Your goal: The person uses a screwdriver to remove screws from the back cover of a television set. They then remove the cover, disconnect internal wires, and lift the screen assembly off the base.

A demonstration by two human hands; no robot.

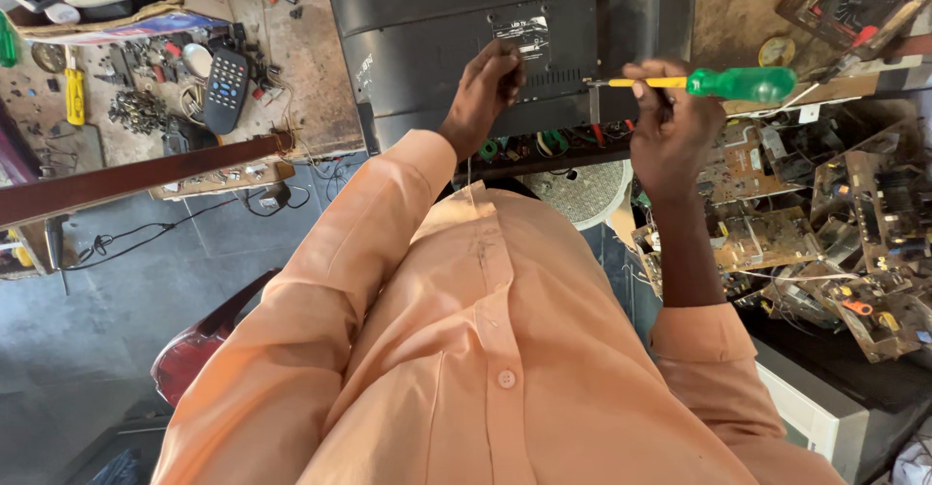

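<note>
Centrally, screwdriver (pixel 723 83): green see-through handle, yellow shaft, lying level, tip pointing left at the dark back panel.
Right hand (pixel 670 131): fingers (pixel 643 75) curled around the yellow shaft just left of the handle, thumb side up.
Television (pixel 510 43): dark set lying on the table, back cover up, vent slots and a pale label showing.
Left hand (pixel 482 92): fingers bunched and pressed on the back cover beside the label; whether pinching anything, cannot tell.
Remote control (pixel 225 89): dark, far left on the table (pixel 311 67), among screws and small parts.
Circuit boards (pixel 854 223): heaped at right, well apart from both hands.
Shirt (pixel 456 349): peach, buttoned, filling the near view.
</note>
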